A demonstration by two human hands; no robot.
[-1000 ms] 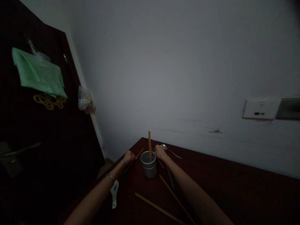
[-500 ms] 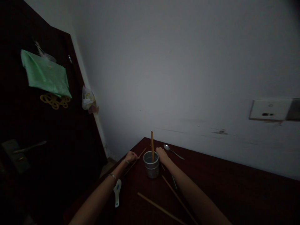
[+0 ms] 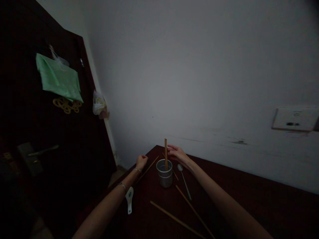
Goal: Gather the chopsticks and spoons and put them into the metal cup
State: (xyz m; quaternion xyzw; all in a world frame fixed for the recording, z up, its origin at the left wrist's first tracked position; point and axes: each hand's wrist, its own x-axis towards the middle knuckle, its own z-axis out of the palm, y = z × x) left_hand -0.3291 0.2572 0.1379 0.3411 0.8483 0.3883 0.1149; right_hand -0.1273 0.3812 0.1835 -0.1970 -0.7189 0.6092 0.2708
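My left hand (image 3: 142, 161), with bracelets on its wrist, is curled closed at the table's left edge. Just right of it lies a thin chopstick (image 3: 151, 165), apparently apart from the fingers. A grey metal cup (image 3: 164, 177) stands upright with chopsticks (image 3: 165, 151) rising from it. Behind the cup, my right hand (image 3: 177, 155) is open, fingers spread, close to the upright chopsticks; whether they touch is unclear. Beneath the right wrist lies a metal spoon (image 3: 184, 182). A white spoon (image 3: 129, 200) rests beside my left forearm.
Two chopsticks lie nearer to me, one chopstick (image 3: 174, 218) on the left and another chopstick (image 3: 193, 209) on the right. The dark red table (image 3: 239, 186) meets a pale wall (image 3: 199, 83). A dark door (image 3: 82, 139) with a hanging green cloth (image 3: 59, 78) stands left.
My left hand has come away from the chopstick it was touching. My right hand has risen from behind the cup and opened, uncovering the metal spoon beneath. The view has shifted slightly.
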